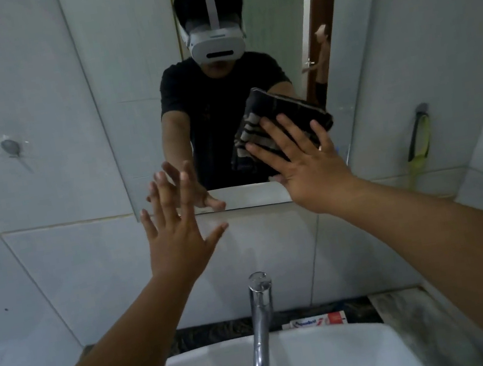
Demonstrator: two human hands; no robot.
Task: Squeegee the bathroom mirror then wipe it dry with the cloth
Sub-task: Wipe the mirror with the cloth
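The bathroom mirror [134, 73] hangs on the tiled wall above the sink. My right hand [303, 163] lies flat with fingers spread, pressing a dark cloth [291, 108] with pale stripes against the lower right of the glass. My left hand [175, 234] is raised with fingers spread at the mirror's lower left corner, holding nothing; whether its fingertips touch the glass I cannot tell. A dark-handled tool with a yellow-green part [417, 142], possibly the squeegee, hangs on the right wall. The mirror reflects a person in a headset and both arms.
A chrome tap [260, 322] rises over the white sink [340, 357] below my arms. A toothpaste tube [317, 320] lies on the dark ledge behind the sink. A round mark [10, 146] sits on the left wall tile. The mirror reflects an open doorway.
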